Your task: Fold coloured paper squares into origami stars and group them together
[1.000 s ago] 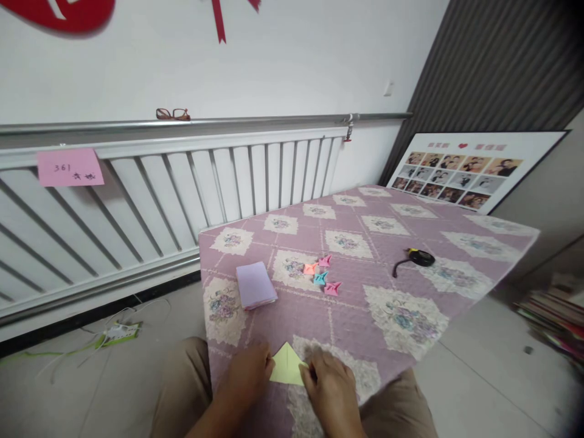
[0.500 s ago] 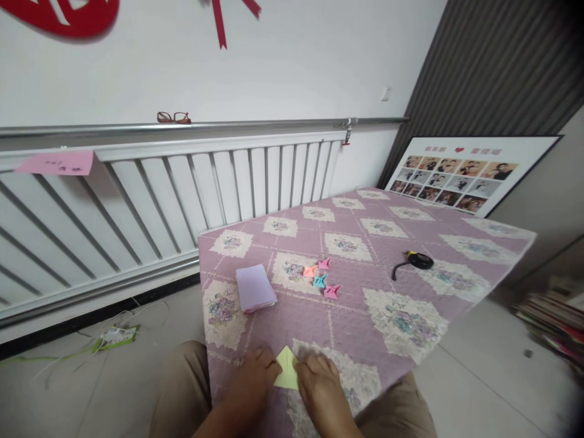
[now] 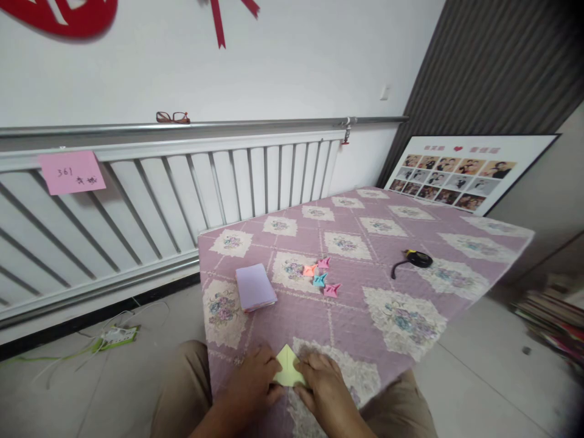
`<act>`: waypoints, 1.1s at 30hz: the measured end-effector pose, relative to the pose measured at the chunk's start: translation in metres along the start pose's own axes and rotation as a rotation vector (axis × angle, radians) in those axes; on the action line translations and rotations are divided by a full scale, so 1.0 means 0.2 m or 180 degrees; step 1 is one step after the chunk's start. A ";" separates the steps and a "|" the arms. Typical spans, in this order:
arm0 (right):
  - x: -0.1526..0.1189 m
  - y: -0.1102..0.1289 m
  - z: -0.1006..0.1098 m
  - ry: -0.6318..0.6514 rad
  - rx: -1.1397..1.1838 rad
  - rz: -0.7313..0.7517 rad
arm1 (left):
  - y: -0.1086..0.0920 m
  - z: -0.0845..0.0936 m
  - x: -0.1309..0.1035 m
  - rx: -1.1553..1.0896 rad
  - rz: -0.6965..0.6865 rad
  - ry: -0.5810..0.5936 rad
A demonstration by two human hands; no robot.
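A small yellow-green sheet of origami paper, folded to a point at its far end with a crease down the middle, lies at the near edge of the table. My left hand grips its left side with fingers and thumb. On the right side, my right hand pinches it the same way, thumb toward me. Farther off sits a stack of lilac paper. Beside the stack stand several small folded paper figures: an orange one, a blue one and pink ones.
A flowered purple tablecloth covers the table. A black coiled tape-like object with a strap lies at the right. Behind are a white radiator with a pink note, and glasses on a pipe. A power strip is on the floor.
My right thumb has come out toward the paper's near right corner, and my left thumb now shows at the near left. The pink note on the radiator has swung down flat.
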State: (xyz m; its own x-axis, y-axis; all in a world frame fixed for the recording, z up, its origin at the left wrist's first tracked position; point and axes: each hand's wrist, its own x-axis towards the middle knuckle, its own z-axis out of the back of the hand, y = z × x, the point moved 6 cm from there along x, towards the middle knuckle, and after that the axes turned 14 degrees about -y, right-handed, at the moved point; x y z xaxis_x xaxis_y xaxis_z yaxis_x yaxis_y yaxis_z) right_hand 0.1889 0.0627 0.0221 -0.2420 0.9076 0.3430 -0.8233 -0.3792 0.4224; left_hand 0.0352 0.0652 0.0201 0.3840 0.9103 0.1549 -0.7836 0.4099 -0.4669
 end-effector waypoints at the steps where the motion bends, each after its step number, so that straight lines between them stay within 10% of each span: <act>1: 0.00 0.00 -0.01 -0.0020 -0.0011 0.0023 | 0.00 0.00 0.00 -0.0012 -0.0008 -0.0026; 33: -0.05 -0.02 -0.03 -0.0537 0.0026 0.0368 | 0.02 -0.08 -0.01 0.0486 -0.0226 -0.0271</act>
State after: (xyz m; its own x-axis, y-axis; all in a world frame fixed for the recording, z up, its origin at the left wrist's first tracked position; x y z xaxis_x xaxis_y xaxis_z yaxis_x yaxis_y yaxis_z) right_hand 0.1920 0.0565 0.0109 -0.2445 0.8152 0.5250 -0.7907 -0.4810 0.3786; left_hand 0.0385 0.0648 0.0041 0.4033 0.8777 0.2588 -0.8235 0.4714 -0.3157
